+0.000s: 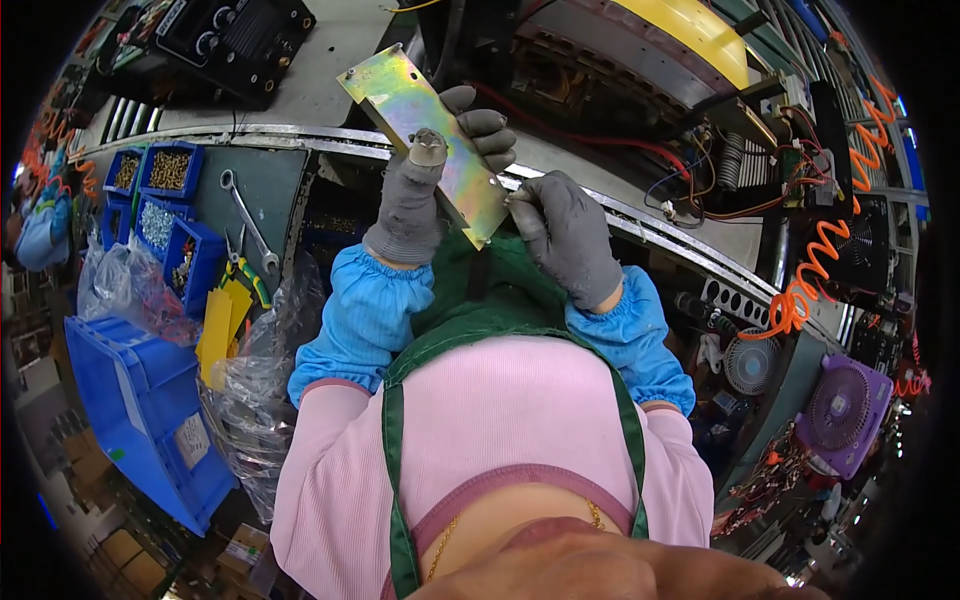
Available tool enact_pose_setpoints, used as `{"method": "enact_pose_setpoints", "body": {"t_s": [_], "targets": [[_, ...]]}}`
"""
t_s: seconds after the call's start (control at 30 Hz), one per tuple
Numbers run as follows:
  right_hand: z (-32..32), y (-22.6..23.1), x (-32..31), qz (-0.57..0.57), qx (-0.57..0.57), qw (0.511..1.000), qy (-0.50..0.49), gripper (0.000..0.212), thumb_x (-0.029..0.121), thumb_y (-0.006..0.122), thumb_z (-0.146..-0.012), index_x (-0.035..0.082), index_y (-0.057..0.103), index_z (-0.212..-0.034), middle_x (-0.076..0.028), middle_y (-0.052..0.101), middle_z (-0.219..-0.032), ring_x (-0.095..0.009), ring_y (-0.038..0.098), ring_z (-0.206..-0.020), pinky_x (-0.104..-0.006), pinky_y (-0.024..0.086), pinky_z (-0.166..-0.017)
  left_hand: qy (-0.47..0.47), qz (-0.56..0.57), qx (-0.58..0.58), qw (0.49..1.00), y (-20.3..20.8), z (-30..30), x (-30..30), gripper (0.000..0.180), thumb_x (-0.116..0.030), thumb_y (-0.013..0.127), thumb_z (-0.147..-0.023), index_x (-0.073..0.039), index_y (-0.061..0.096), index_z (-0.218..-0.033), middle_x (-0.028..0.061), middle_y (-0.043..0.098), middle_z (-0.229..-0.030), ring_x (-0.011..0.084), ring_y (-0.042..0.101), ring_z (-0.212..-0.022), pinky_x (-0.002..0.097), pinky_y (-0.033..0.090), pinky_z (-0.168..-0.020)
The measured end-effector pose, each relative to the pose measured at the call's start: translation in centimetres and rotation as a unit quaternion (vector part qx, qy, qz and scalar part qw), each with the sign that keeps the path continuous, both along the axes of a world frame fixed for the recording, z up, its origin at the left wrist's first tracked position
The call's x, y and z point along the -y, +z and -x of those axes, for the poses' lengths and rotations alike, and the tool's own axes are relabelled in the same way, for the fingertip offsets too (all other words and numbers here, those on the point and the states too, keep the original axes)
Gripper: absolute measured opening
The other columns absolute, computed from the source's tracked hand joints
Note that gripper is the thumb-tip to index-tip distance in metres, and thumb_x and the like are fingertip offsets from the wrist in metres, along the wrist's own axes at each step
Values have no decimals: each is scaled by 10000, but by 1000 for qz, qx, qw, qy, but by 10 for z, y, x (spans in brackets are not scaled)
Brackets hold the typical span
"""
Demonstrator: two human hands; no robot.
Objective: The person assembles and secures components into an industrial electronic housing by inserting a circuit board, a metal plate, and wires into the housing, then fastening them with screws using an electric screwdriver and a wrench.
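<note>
Item one: a metal plate (425,125), iridescent yellow-green, slanting from eleven to five o'clock, held up in front of the green apron (480,305).

Item two: the gloved left hand (405,205), at the plate's seven o'clock, clamped on it, thumb across the face, other fingers behind.

Item three: the gloved right hand (570,240), at four o'clock, fingertips gathered at the plate's lower end; we cannot tell whether they grip it.

Outward from the plate, we record: nine o'clock, blue bins (188,212) of small fasteners; eight o'clock, a wrench (250,222) and green-and-yellow pliers (258,285); ten o'clock, a black machine (215,50) with knobs; two o'clock, a yellow panel (690,35); four o'clock, a purple fan (845,415).
</note>
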State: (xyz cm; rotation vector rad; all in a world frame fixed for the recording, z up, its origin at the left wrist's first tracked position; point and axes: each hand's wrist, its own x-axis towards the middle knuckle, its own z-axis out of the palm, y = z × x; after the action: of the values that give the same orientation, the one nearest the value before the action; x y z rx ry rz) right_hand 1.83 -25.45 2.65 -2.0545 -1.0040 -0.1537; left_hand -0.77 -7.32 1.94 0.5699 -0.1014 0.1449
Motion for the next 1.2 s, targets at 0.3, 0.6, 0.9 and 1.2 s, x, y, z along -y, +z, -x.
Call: {"method": "enact_pose_setpoints", "body": {"t_s": [0.3,0.6,0.9,1.2], "targets": [[2,8,-21,81,148,985,26,198,153,686,-813,83,609,-982,-110,606,-847,-295,610,-769,-397,493,-638,38,1,33,999,-4,20,-17,661,-173,723,-856,-11,360,-1384,194,589,-1195,308,616,-1075,419,518,-977],[1,-11,-32,45,-12,992,119,309,264,606,-916,7,610,-1089,-164,644,-944,-297,640,-839,-367,501,-716,65,-110,6,992,9,50,-9,817,-152,842,-751,-66,375,-1416,71,588,-1201,191,570,-1136,360,470,-994],[-6,-64,-57,-56,-450,857,245,353,220,563,-934,1,556,-1211,-92,602,-1059,-194,596,-933,-311,489,-787,262,-201,49,943,8,95,-25,722,-151,860,-727,-90,461,-1326,22,604,-1127,121,592,-1048,304,496,-941],[43,-24,-101,8,-634,687,354,496,406,719,-834,18,567,-1104,-23,615,-837,-105,552,-610,-213,423,-525,352,-145,33,924,-20,143,-34,635,-194,709,-882,-49,369,-1399,124,582,-1260,227,549,-1211,403,430,-1061]]}}
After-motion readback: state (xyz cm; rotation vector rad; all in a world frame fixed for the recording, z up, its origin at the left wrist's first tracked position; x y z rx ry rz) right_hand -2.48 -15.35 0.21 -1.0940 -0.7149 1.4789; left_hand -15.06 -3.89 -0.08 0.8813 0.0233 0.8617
